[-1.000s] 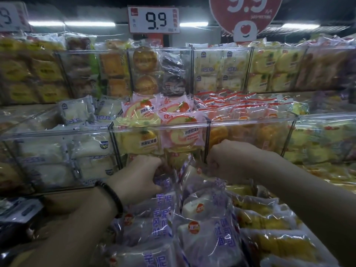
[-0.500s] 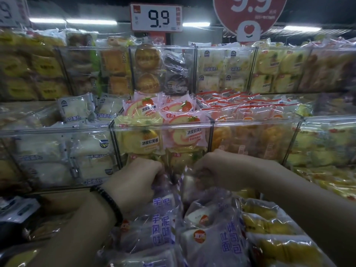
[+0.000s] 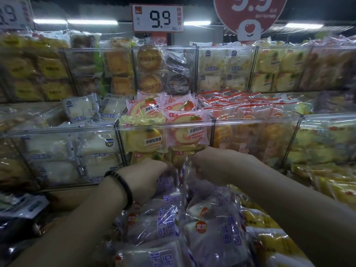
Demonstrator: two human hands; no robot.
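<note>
Several purple-printed bread packets (image 3: 215, 228) lie piled at the front of a shop shelf. My left hand (image 3: 142, 178), with a dark bead bracelet at the wrist, grips the top of one such packet (image 3: 167, 182) at the back of the pile. My right hand (image 3: 215, 166) pinches the clear wrapper edge of a neighbouring packet (image 3: 194, 182) just to its right. Both hands sit close together against the lower front of a clear plastic bin (image 3: 165, 126). The fingertips are hidden behind the hands.
The clear bin row holds white bread packets (image 3: 81, 149), pink and yellow roll-cake packets (image 3: 185, 132) and orange packets (image 3: 250, 135). A higher shelf carries more wrapped cakes (image 3: 150, 70). Price signs reading 9.9 (image 3: 158, 17) hang above. Yellow packets (image 3: 337, 185) lie at the right.
Both hands have drawn closer together and slightly nearer to me, tugging the packet tops up at the back of the pile. The view has shifted a little.
</note>
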